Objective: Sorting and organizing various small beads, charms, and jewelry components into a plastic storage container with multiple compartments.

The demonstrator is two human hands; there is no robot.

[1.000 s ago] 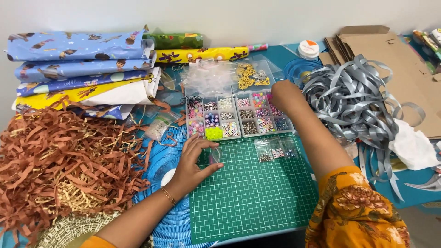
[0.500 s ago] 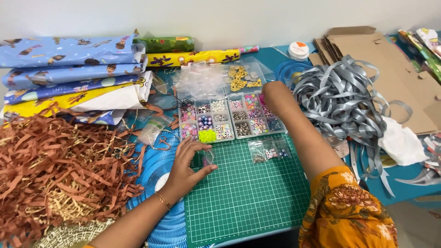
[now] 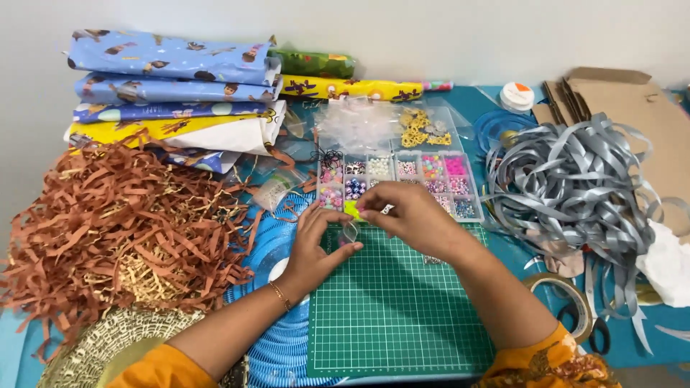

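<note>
My left hand [image 3: 313,251] rests at the top left corner of the green cutting mat [image 3: 392,309] and pinches a small clear plastic bag [image 3: 350,231] upright by its mouth. My right hand [image 3: 410,215] is just right of it, over the front edge of the bead organiser box [image 3: 431,172]. Its fingertips are pinched together right above the bag's mouth, with a small white bead [image 3: 387,209] showing between them. The box has several compartments of coloured beads, and my right hand hides the front ones.
A heap of brown shredded paper [image 3: 122,223] fills the left. Wrapping paper rolls [image 3: 172,79] lie at the back left, and tangled grey ribbon [image 3: 575,187] and cardboard [image 3: 640,108] at the right. A tape roll [image 3: 568,287] and scissors [image 3: 595,332] sit near the front right. A blue woven mat [image 3: 266,345] lies under my left arm.
My right hand has come back from the far right compartments of the bead box to the bag that my left hand holds. The camera view has shifted right and down.
</note>
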